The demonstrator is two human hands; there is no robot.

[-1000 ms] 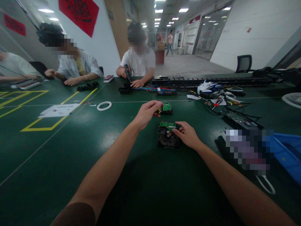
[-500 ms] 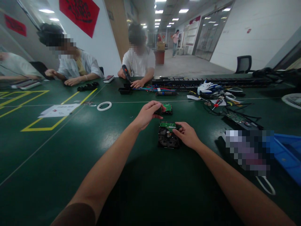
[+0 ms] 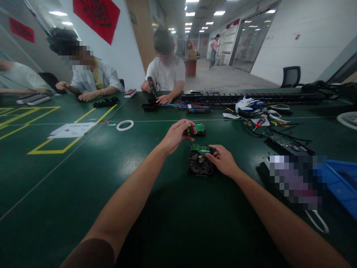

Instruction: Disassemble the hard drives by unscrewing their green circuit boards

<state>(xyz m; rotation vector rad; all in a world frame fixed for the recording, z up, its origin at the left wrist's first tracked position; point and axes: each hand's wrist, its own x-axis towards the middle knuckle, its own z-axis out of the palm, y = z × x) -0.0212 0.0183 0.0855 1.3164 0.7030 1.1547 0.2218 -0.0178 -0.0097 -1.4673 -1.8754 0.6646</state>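
A hard drive (image 3: pixel 198 165) lies flat on the green table, its green circuit board (image 3: pixel 200 149) facing up at the far end. My left hand (image 3: pixel 178 134) is closed around the black-and-yellow handle of a screwdriver (image 3: pixel 189 130), just above the board's far left corner. Its tip is too small to make out. At the drive's right edge, my right hand (image 3: pixel 221 159) grips it, with the thumb on top near the board. Behind the screwdriver sits a second hard drive (image 3: pixel 200 128) with a green board, partly covered by my left fingers.
A white ring (image 3: pixel 125 125) and paper sheets (image 3: pixel 71 129) lie to the left. On the right are gloves (image 3: pixel 247 105), a red screwdriver (image 3: pixel 260 122), cables, a circuit-board unit (image 3: pixel 290 144) and a blue bin (image 3: pixel 338 182). Across the table, a person holds a power screwdriver (image 3: pixel 151 85).
The screwdriver handle has turned in my left hand, so its yellow marks now show. Both hands and the hard drive keep nearly the same places; the view has shifted slightly.
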